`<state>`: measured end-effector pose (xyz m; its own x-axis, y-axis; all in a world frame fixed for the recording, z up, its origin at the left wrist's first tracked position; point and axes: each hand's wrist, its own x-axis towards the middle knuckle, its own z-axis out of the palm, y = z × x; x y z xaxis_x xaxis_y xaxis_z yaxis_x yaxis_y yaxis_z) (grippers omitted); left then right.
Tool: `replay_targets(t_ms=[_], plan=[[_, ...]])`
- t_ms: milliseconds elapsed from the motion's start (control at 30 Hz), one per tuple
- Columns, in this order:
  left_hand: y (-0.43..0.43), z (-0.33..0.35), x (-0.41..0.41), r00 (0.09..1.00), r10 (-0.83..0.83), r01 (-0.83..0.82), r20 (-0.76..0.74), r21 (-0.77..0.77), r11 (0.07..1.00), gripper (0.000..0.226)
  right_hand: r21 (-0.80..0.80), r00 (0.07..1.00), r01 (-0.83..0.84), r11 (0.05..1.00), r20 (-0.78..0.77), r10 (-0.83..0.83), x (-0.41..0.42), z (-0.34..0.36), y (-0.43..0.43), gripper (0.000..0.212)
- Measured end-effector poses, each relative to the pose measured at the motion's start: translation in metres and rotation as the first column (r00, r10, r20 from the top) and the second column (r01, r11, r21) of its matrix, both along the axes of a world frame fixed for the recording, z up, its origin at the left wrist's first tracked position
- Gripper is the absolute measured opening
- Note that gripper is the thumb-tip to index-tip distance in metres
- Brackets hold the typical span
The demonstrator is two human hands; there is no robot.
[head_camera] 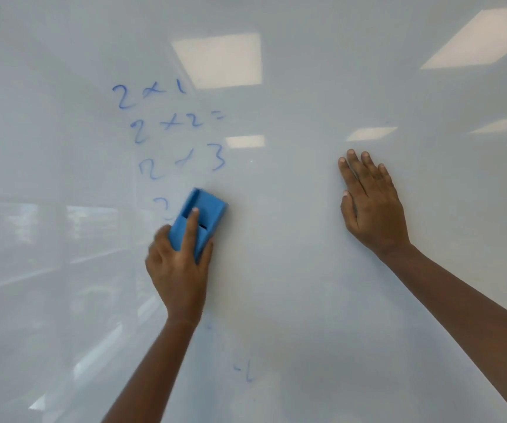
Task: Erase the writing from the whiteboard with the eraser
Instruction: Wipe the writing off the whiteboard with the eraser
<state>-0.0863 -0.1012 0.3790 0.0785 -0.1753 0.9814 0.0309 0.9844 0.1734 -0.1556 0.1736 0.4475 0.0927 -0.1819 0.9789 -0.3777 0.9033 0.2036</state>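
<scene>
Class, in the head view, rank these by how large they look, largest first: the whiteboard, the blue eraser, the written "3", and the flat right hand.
1. whiteboard, which fills the frame
2. right hand
3. blue eraser, partly hidden by the left hand
4. written "3"

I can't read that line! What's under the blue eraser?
The eraser covers it. Only a blue "2" peeks out at its left; the rest of that line is hidden, if any remains.

One whiteboard [307, 270], one blue eraser [204, 215], two hands, and three whole lines of blue writing [169, 129].
</scene>
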Motion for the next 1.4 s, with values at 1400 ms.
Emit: replay_targets(t_ms=[1400], plan=[[-0.005,0.167,0.002,0.994,0.078,-0.075,0.073,-0.042,0.996,0.05,-0.011,0.999,-0.015,1.0,-0.033,0.015,-0.001,-0.002,0.0,0.049]])
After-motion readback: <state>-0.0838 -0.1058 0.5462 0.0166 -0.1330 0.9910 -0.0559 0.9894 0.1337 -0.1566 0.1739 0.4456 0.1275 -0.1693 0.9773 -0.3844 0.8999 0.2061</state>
